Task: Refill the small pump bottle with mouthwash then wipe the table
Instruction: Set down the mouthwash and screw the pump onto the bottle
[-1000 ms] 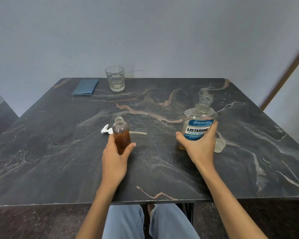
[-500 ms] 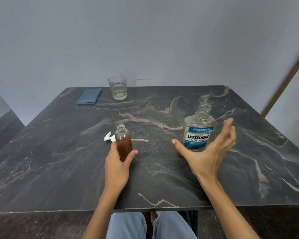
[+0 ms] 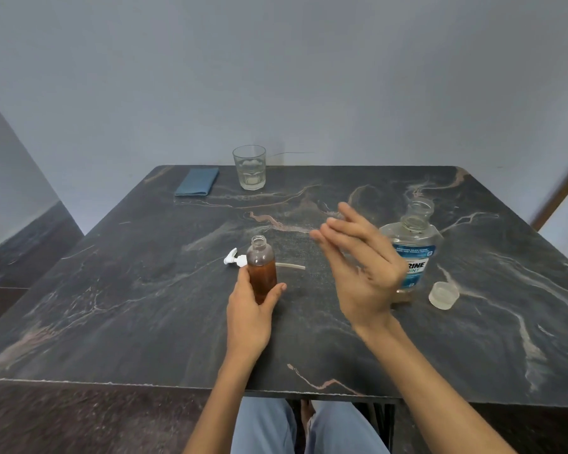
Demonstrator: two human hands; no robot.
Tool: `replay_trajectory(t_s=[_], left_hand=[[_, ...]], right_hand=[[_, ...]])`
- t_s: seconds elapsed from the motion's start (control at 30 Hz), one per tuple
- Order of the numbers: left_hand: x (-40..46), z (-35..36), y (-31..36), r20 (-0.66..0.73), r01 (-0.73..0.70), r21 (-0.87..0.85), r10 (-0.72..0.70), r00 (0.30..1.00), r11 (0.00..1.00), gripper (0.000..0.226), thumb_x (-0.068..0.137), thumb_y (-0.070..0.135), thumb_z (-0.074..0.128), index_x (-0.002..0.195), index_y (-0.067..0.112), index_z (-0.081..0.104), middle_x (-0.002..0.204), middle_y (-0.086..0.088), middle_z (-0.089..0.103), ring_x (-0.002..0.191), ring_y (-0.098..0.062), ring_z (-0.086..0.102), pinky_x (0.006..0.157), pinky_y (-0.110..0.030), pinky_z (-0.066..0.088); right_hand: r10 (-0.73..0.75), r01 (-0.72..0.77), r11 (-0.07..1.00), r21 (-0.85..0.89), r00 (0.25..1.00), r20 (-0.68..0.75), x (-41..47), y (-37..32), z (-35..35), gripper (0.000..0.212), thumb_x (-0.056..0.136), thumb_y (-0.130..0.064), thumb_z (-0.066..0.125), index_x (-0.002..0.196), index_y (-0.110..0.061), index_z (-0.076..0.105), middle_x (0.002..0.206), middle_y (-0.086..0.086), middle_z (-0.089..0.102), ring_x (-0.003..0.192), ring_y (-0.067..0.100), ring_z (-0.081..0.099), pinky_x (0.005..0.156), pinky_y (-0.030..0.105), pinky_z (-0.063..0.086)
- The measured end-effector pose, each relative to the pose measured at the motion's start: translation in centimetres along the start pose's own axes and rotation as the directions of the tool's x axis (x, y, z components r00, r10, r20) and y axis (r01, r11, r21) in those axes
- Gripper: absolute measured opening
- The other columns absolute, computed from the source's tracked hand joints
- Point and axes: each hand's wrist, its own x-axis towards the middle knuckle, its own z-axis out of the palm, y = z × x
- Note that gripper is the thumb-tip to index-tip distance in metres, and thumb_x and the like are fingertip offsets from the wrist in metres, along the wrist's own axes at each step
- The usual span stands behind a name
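Two hands are working over a dark marble table [image 3: 145, 306] that is filling most of the view. The mouthwash bottle [image 3: 415, 257], the biggest thing on it, is standing upright and uncapped at about 3 o'clock from the table's middle, nearly empty. The right hand [image 3: 363, 270] is hovering in front of that bottle with fingers straight and spread, holding nothing and blurred by motion. The left hand [image 3: 251, 309] is wrapping thumb and fingers round the lower part of the small bottle [image 3: 260, 268], which is standing upright near the middle of the table with its neck open and brown liquid filling about two thirds of it. A drinking glass [image 3: 249, 167] is sitting at 12 o'clock by the far edge, and a folded blue cloth [image 3: 197, 182] is lying just beside it at 11 o'clock. The white pump [image 3: 235, 257] is lying flat right behind the small bottle. A clear cap [image 3: 444, 295] is resting just beside the mouthwash bottle, at its 4 o'clock.
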Motion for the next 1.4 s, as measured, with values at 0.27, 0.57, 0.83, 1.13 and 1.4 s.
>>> replay_trajectory(t_s=[0.27, 0.57, 0.83, 1.13, 1.4], left_hand=[[0.1, 0.1, -0.3, -0.002, -0.015, 0.003, 0.015, 1.0, 1.0, 0.036, 0.081, 0.03, 0.071, 0.108, 0.024, 0.048, 0.097, 0.001, 0.063, 0.089, -0.019, 0.06, 0.074, -0.029, 0.043], [0.0, 0.0, -0.1, 0.006, -0.044, 0.023, 0.044, 0.999, 0.999, 0.054, 0.082, 0.027, 0.069, 0.129, 0.017, 0.043, 0.115, -0.001, 0.06, 0.104, -0.019, 0.057, 0.087, -0.034, 0.046], [0.1, 0.1, -0.5, 0.015, -0.048, 0.014, 0.048, 0.999, 0.999, 0.041, 0.083, 0.03, 0.068, 0.117, 0.028, 0.045, 0.11, 0.005, 0.06, 0.097, -0.009, 0.057, 0.081, -0.024, 0.043], [0.2, 0.2, -0.6, 0.003, -0.036, -0.022, 0.036, 0.999, 0.999, 0.056, 0.084, 0.028, 0.068, 0.131, 0.019, 0.039, 0.111, 0.0, 0.061, 0.097, -0.017, 0.059, 0.082, -0.028, 0.047], [0.2, 0.2, -0.6, 0.006, -0.047, 0.002, 0.047, 0.999, 0.999, 0.042, 0.085, 0.029, 0.067, 0.119, 0.027, 0.043, 0.104, 0.01, 0.059, 0.092, -0.008, 0.057, 0.078, -0.021, 0.043]], right_hand=[[0.516, -0.58, 0.812, -0.058, 0.669, 0.535, 0.9, 3.8, 7.7, 0.026, 0.066, -0.012, 0.082, 0.067, -0.018, 0.057, 0.076, -0.005, 0.063, 0.072, 0.004, 0.06, 0.067, 0.015, 0.048], [0.346, -0.418, 0.854, -0.31, 0.01, 0.938, 0.0, 5.4, 12.4, 0.027, 0.078, -0.012, 0.071, 0.105, -0.008, 0.068, 0.098, 0.007, 0.066, 0.086, 0.015, 0.058, 0.072, 0.019, 0.046], [0.369, -0.47, 0.843, -0.263, 0.151, 0.917, 2.5, 6.0, 11.0, 0.026, 0.084, -0.014, 0.066, 0.11, -0.009, 0.065, 0.111, 0.007, 0.065, 0.099, 0.015, 0.058, 0.089, 0.032, 0.046], [0.485, -0.707, 0.628, 0.326, 0.683, 0.546, 11.6, 0.6, 5.0, 0.021, 0.099, -0.017, 0.039, 0.116, -0.014, 0.052, 0.106, 0.002, 0.063, 0.08, 0.015, 0.066, 0.071, 0.029, 0.057], [0.481, -0.715, 0.556, 0.423, 0.692, 0.538, 10.9, -2.3, 4.8, 0.022, 0.1, -0.015, 0.036, 0.117, -0.013, 0.05, 0.106, 0.0, 0.062, 0.08, 0.013, 0.066, 0.075, 0.032, 0.057]])
